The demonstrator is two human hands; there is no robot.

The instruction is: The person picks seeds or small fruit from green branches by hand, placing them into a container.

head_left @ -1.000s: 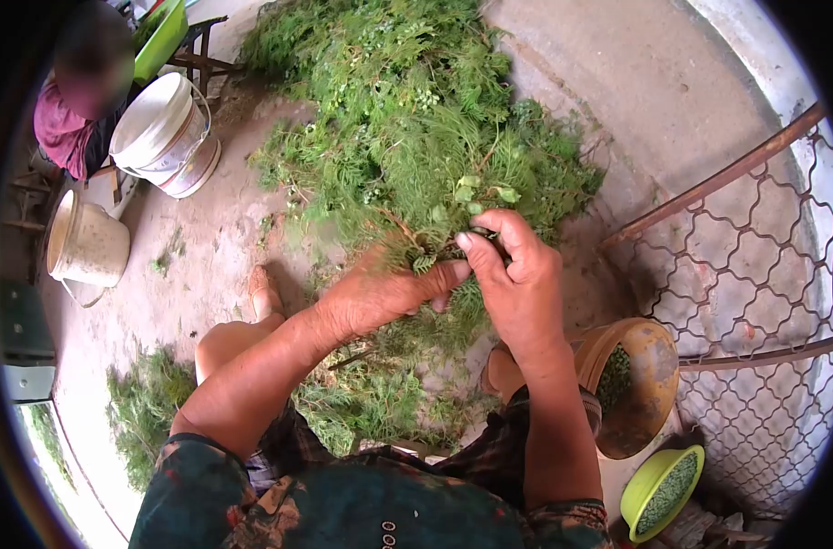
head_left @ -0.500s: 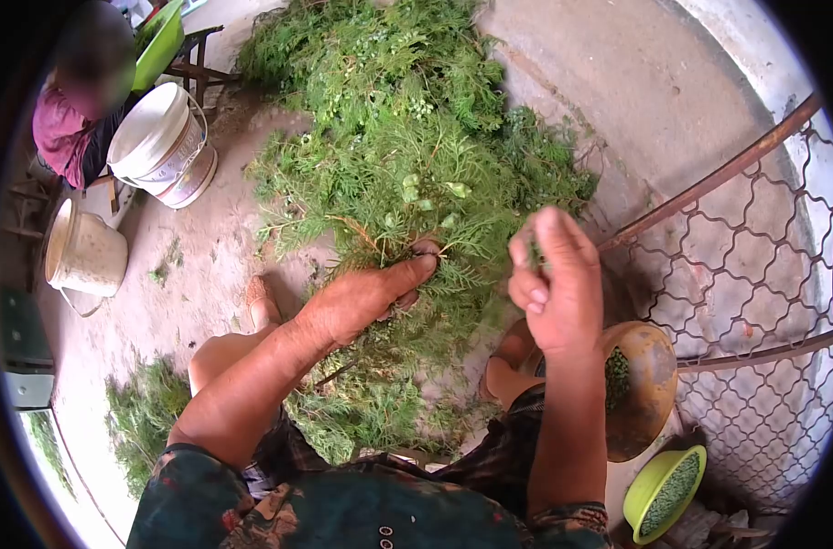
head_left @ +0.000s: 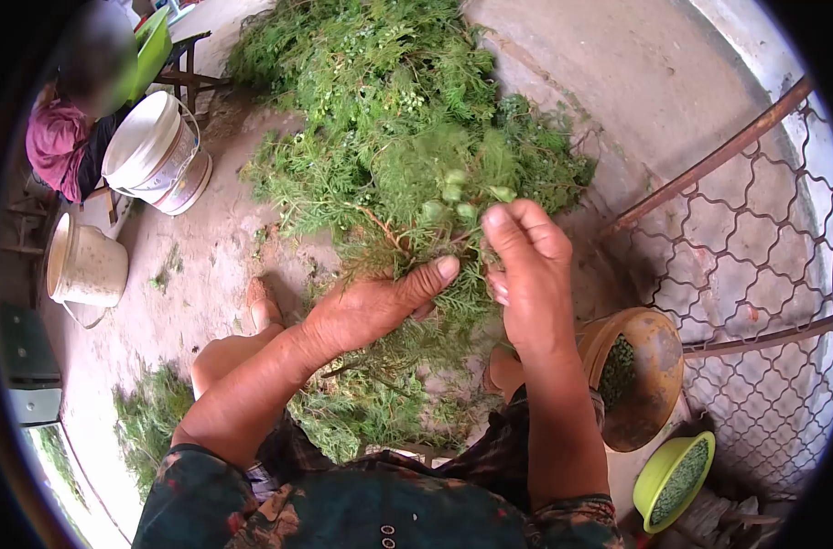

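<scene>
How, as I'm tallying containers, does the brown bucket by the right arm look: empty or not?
Not empty: green pieces show inside the bucket. How full it is, I cannot tell.

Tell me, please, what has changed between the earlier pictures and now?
The right hand, first at the sprig, then drawn away to the right, has come back left, close to the green cones. I cannot tell whether it grips anything now. The left hand has kept its hold on the sprig; the brown bucket and the bowl stand as before.
</scene>
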